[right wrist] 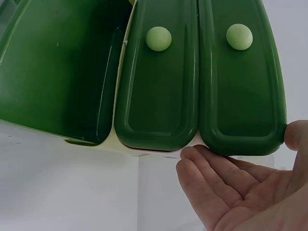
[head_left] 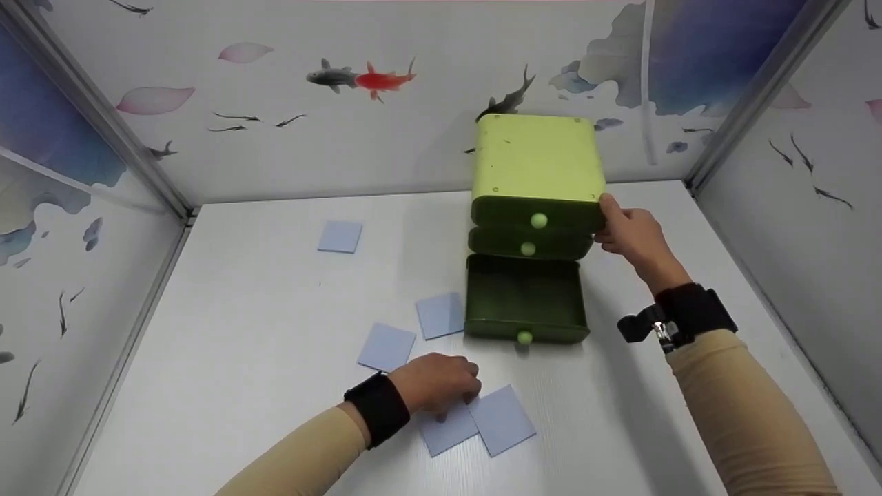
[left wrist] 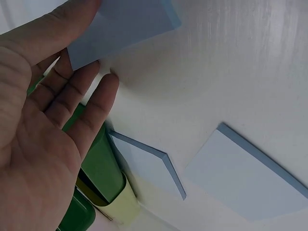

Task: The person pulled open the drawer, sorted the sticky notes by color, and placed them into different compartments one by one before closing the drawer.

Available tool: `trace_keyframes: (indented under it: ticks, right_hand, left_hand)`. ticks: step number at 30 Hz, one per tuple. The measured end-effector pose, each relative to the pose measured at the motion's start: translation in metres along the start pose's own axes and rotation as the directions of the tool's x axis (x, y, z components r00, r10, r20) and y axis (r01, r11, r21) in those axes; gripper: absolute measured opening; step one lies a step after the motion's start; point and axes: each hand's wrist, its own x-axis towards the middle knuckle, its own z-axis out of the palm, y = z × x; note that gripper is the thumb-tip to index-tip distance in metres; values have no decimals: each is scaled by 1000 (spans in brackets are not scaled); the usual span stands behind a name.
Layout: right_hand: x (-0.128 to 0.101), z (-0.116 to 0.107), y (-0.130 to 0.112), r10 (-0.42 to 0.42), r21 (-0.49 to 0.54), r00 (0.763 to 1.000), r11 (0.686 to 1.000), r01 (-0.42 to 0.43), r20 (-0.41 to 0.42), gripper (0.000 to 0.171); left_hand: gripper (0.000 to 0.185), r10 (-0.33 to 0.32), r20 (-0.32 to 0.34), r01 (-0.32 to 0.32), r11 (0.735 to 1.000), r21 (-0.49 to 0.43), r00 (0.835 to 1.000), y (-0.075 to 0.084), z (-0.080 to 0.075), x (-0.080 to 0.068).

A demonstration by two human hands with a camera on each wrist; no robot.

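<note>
A: Far left of the white tabletop — what is recorded?

B: One flat pale-blue square card is noted alone, well apart from the others, toward the back wall painted with fish.

A: And nearer the front?

B: Two more blue squares are logged just left of the drawer unit: one by the left wrist, one touching or almost touching the open drawer's left side. The left hand is laid palm-down over a further blue square, which lies edge to edge with, or slightly overlapping, another blue square. In the left wrist view the fingers are seen straight and relaxed, with the thumb beside a blue card's edge; nothing is pinched, so the hand is recorded as open. Whether the fingertips press the card cannot be told.

A: Centre?

B: A light-green plastic cabinet of three dark-green drawers is seen against the back wall. The bottom drawer is pulled out and its inside is seen bare; the two upper drawers are seen pushed in. Each front carries a round pale-green knob.

A: Right side?

B: The right hand is rested against the cabinet's right side at the top drawer. From the right wrist view the palm is seen open, fingers extended under the drawer edge, thumb tip touching the corner; no curl round anything is observed.
</note>
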Motion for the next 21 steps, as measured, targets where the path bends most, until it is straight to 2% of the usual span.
trace_keyframes:
  ticks: [6, 14, 21]
  right_hand:
    - [1, 1, 0, 0, 0, 1000, 1000, 0, -1, 95]
    - [3, 1, 0, 13, 34, 1000, 999, -14, 26, 98]
    - [3, 0, 1, 7, 34, 1000, 999, -8, 28, 97]
  left_hand:
    - [40, 11, -9, -11, 1000, 13, 1000, 0, 0, 0]
    - [38, 6, 13, -6, 1000, -3, 1000, -1, 0, 1]
    - [38, 23, 14, -23, 999, 39, 1000, -2, -1, 3]
